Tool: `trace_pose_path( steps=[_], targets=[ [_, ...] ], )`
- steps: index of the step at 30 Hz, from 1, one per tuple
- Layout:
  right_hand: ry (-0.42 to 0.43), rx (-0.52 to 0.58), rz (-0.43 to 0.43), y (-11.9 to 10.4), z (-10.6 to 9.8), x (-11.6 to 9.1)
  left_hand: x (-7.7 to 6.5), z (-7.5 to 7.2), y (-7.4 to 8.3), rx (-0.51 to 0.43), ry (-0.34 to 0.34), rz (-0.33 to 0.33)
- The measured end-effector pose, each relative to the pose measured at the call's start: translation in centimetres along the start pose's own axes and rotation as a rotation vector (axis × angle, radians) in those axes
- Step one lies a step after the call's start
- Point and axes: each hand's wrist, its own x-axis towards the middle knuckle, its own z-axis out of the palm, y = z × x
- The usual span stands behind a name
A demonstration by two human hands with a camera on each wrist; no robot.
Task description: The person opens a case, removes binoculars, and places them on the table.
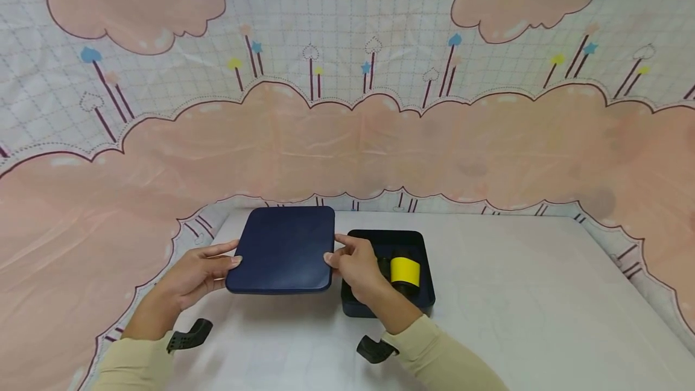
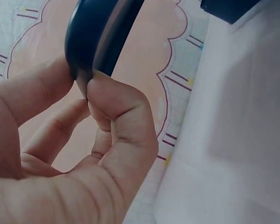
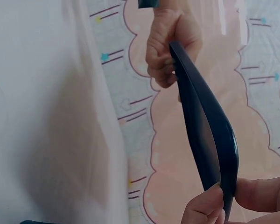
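Both hands hold a dark blue, rounded-square lid (image 1: 282,249) above the table, tilted with its smooth top towards the head camera. At its left edge the left hand (image 1: 195,273) pinches the rim between thumb and fingers; the left wrist view shows this grip on the lid's edge (image 2: 91,37) up close. My right hand (image 1: 361,270) pinches the opposite edge. Partly behind the right hand and forearm stands an uncovered dark box (image 1: 426,270). Inside it lie a yellow cylindrical thing (image 1: 405,271) with dark ends and another dark thing, partly hidden.
A white-covered table (image 1: 516,282) spreads under the box and to its right. Behind it hangs a cloth (image 1: 347,149) printed with pink clouds. Black straps with camera mounts (image 1: 190,335) sit on both wrists.
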Motion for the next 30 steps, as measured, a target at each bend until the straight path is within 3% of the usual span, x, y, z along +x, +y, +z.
trace_pose_path(
  steps=[17, 30],
  targets=[
    [0.016, 0.013, 0.033, 0.7, 1.9, 0.8, 0.3, -2.1, -0.4, -0.038, -0.045, -0.016],
    [0.028, 0.013, 0.069, 1.3, 3.2, 1.3, 0.5, -3.1, -1.3, -0.045, -0.038, -0.043]
  ],
)
